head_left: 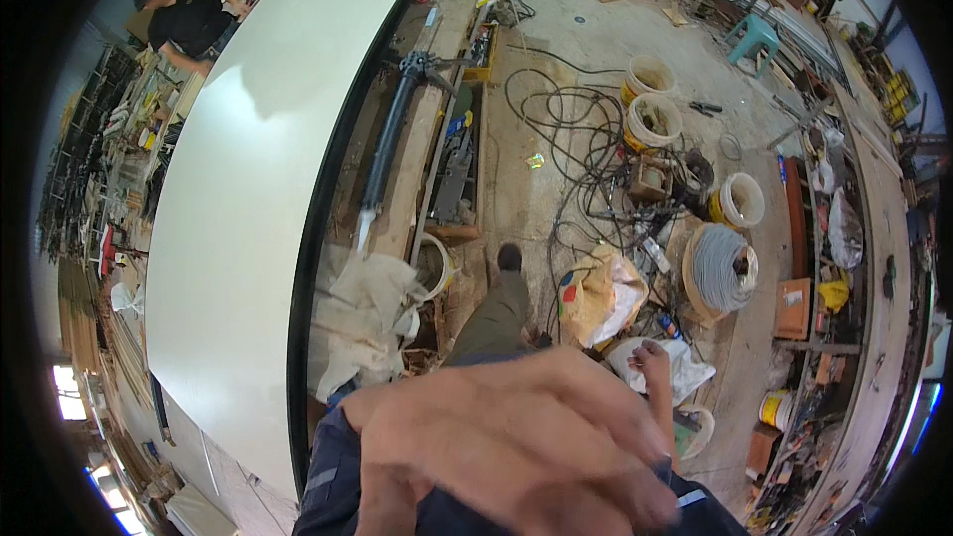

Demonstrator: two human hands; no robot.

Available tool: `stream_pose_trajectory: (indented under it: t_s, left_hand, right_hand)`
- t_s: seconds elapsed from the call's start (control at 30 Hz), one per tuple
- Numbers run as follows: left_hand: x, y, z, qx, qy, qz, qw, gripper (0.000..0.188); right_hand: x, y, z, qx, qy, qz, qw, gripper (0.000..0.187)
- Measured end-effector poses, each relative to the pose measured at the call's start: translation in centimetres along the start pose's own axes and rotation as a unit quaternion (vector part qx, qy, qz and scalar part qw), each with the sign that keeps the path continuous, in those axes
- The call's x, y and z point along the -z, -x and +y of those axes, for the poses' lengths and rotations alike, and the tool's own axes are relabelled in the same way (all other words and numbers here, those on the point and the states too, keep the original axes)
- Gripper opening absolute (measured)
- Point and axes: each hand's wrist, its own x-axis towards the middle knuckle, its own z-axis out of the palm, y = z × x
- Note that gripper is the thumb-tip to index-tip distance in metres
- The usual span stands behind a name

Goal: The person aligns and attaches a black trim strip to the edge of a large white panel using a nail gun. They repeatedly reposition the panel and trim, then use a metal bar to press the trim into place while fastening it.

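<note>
My left hand (pixel 506 427) is raised close to the head camera, across the lower middle. It is smeared by motion, and its curled-looking fingers do not show whether anything is in them. Farther off to the right, my right hand (pixel 650 360) hangs over a white sack (pixel 685 369), fingers loosely bent and apart, with nothing visible in it. Left of me lies a large white panel (pixel 228 228) with a black edge. Beside that edge, a black caulking gun (pixel 389 144) with a white nozzle lies near a pale rag (pixel 362 323). Neither hand touches them.
Tangled black hoses (pixel 556 129) cover the floor ahead. Buckets (pixel 652 121), a coil of grey cable (pixel 717 268) and a crumpled printed sack (pixel 603 300) stand to the right. A cluttered shelf (pixel 834 347) lines the right side. Another person (pixel 189 20) stands beyond the panel.
</note>
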Motion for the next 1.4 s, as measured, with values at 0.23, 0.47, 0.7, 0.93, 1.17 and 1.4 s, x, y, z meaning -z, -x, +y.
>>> stream_pose_trajectory:
  t_s: [0.23,0.47,0.7,0.93,1.17,1.4]
  left_hand:
    - [15.0,-14.2,-10.5,-0.121,0.083,0.012,0.989,0.045]
    - [32.6,-27.1,-12.3,-0.056,-0.038,-0.011,0.998,0.039]
    - [49.5,-29.0,-11.1,0.146,-0.54,0.045,0.828,0.037]
    - [62.0,-20.2,-10.9,0.289,-0.672,0.309,0.608,0.042]
    - [74.8,-22.7,-10.7,0.336,-0.775,0.347,0.408,0.048]
    - [90.6,-29.5,-15.7,0.416,-0.812,0.341,0.228,0.055]
  right_hand:
    - [-5.7,-11.0,-1.4,0.072,0.219,0.001,0.973,0.019]
    - [-7.5,-25.8,-5.7,-0.134,-0.178,-0.09,0.971,0.005]
    - [-19.1,-30.5,-33.1,-0.07,0.051,-0.021,0.996,0.0]
    - [-27.5,-44.8,-45.3,-0.04,0.227,-0.072,0.97,0.025]
    - [-46.6,-60.5,-65.2,0.1,0.268,-0.162,0.945,0.033]
    - [-71.5,-71.9,-89.2,0.268,0.273,-0.292,0.877,0.028]
